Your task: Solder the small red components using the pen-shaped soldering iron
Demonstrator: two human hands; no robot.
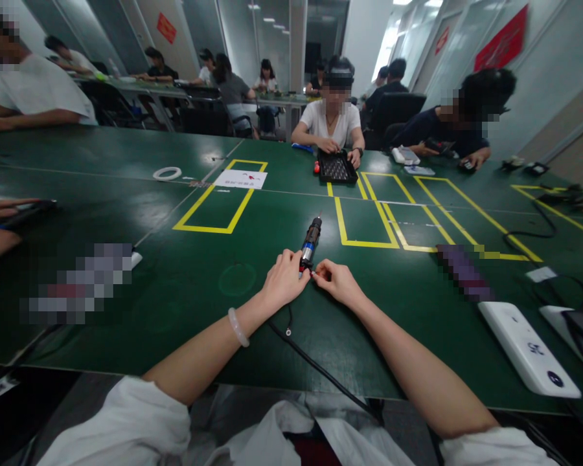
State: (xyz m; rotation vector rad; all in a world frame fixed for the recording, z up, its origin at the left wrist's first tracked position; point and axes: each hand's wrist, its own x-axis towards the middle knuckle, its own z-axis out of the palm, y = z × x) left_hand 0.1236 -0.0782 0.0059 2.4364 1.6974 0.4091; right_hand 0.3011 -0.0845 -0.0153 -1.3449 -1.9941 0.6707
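My left hand is closed round the near end of an electric screwdriver. The tool has a dark body, a blue ring and a silver band, and its thin bit points away from me over the green table. Close beside it, my right hand has thumb and fingers pinched at the tool's rear end, where a small red and whitish part shows. What exactly the right fingers grip is too small to make out. A black cable runs from under my left hand to the table's near edge, with a small metal ring by it.
Yellow tape outlines mark the green table. A white power bank lies at right, near cables. Across the table a person works at a black tray. A tape roll and a paper sheet lie farther left.
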